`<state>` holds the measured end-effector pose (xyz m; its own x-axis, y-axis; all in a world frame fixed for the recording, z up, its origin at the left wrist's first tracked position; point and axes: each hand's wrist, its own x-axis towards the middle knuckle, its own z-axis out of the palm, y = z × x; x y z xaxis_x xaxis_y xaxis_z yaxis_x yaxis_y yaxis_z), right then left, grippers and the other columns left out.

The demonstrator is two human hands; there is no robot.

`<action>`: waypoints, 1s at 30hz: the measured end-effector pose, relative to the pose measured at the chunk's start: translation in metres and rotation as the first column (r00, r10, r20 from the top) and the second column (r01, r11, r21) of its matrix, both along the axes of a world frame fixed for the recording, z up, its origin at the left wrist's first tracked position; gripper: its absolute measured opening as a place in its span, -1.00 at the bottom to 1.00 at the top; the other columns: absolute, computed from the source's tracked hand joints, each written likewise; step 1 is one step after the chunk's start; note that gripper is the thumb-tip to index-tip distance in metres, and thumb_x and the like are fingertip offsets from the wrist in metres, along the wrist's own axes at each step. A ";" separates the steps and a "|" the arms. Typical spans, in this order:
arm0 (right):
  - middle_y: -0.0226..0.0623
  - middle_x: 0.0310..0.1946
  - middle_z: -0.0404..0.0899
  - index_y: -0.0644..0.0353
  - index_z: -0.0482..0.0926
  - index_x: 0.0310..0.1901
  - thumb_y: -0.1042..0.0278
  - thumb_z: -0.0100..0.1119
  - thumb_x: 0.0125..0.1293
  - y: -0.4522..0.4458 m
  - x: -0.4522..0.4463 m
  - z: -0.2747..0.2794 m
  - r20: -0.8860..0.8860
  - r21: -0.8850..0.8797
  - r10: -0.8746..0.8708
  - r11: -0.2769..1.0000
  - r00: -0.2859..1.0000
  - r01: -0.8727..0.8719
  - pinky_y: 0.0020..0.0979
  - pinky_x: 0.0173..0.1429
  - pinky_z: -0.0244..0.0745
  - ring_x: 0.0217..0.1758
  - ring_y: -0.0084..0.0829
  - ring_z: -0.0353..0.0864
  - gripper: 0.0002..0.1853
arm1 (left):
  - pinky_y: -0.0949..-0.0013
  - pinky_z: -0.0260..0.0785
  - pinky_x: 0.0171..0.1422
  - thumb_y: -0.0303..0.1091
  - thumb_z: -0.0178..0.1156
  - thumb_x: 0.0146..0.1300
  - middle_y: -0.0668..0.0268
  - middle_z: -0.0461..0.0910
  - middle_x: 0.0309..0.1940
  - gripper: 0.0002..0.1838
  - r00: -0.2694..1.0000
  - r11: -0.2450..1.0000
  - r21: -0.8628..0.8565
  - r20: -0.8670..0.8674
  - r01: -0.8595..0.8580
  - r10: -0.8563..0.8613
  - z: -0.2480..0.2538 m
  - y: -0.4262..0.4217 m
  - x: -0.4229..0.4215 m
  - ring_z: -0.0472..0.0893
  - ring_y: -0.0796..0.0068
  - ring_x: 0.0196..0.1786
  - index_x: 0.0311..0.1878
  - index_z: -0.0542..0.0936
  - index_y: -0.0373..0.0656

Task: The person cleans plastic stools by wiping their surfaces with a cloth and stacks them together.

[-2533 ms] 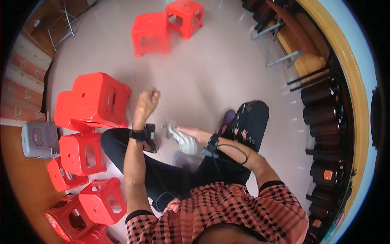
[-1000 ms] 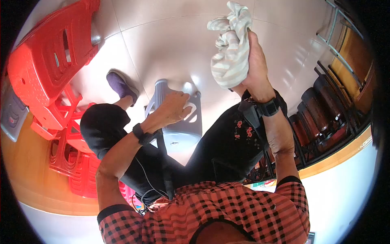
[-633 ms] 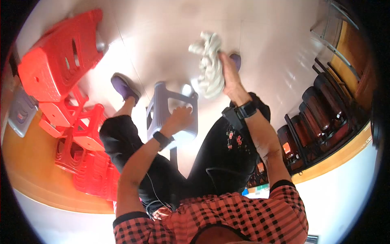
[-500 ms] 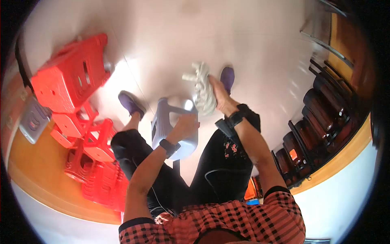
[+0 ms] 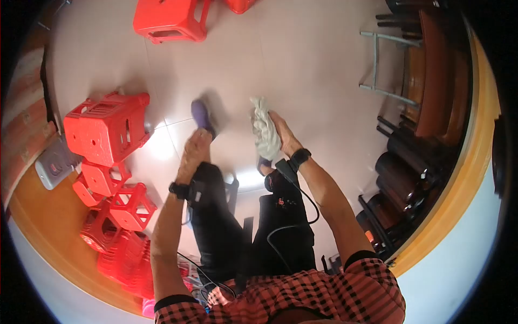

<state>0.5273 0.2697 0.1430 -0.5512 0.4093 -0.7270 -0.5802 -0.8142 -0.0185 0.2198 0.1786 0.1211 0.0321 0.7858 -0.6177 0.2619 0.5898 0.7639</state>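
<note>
My right hand (image 5: 285,134) is wrapped round a crumpled pale striped cloth (image 5: 265,129), which hangs to the left of its fingers above the floor. Further left, my left hand (image 5: 195,153) is held over my left knee with its fingers curled in and nothing visible in them. Behind that knee and between my legs, a grey-blue plastic stool (image 5: 232,194) shows only in part. A purple shoe (image 5: 200,112) is just beyond my left hand. Black bands with devices and cables are on both wrists.
Red plastic stools (image 5: 100,132) are stacked and grouped at the left, beside a grey stool (image 5: 55,163). Another red stool (image 5: 167,17) stands at the far top. Dark cylindrical chairs (image 5: 399,173) and a metal folding frame (image 5: 375,62) line the right wall.
The view has turned, bringing far red stools back in. My left hand has left the grey-blue stool and curled up further left. My right hand still holds the cloth. My legs are closer together.
</note>
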 end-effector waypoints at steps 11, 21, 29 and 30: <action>-0.33 -0.13 0.58 0.05 0.37 0.25 0.10 -0.01 0.43 0.243 -0.012 0.011 0.418 0.153 0.093 0.973 0.904 -0.171 -0.33 -0.20 0.62 -0.23 -0.44 0.62 -0.58 | 0.17 0.37 0.14 0.28 0.19 0.15 -0.05 0.43 0.13 -0.16 0.729 0.792 -0.339 0.321 -0.507 0.604 -0.025 0.213 -0.084 0.48 0.20 0.04 0.37 0.29 -0.03; -0.35 -0.29 0.62 0.01 0.55 -0.04 -0.09 -0.06 0.40 0.451 -0.028 -0.066 0.530 0.151 0.129 0.958 0.838 -0.243 -0.20 -0.14 0.58 -0.28 -0.33 0.61 -0.62 | 0.04 0.35 0.19 0.20 0.21 0.16 -0.08 0.14 0.37 -0.09 0.698 0.755 -0.190 0.293 -0.628 0.654 -0.116 0.328 -0.135 0.35 0.03 0.22 0.46 0.14 -0.09; -0.39 -0.29 0.56 -0.02 0.52 -0.07 -0.14 0.02 0.34 0.547 -0.028 -0.139 0.612 0.154 0.097 0.959 0.785 -0.239 -0.19 -0.13 0.52 -0.20 -0.32 0.55 -0.62 | 0.34 0.41 -0.05 -0.09 0.24 0.21 0.23 0.48 -0.04 -0.49 0.612 0.636 -0.063 0.210 -0.769 0.762 -0.164 0.381 -0.105 0.51 0.46 -0.07 0.17 0.48 -0.13; -0.40 -0.31 0.54 0.01 0.52 -0.08 -0.11 0.08 0.32 0.549 -0.025 -0.143 0.610 0.162 0.078 0.962 0.789 -0.220 -0.18 -0.13 0.51 -0.18 -0.32 0.54 -0.63 | 0.35 0.40 -0.03 -0.11 0.25 0.21 0.22 0.52 -0.07 -0.52 0.570 0.602 -0.092 0.235 -0.793 0.787 -0.166 0.386 -0.098 0.52 0.48 -0.07 0.15 0.51 -0.14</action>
<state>0.5021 0.8191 -0.0002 -0.1077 0.5413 -0.8339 -0.2677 -0.8236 -0.5000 0.1222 0.5649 -0.0454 -0.4728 0.5813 -0.6622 -0.4816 0.4588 0.7467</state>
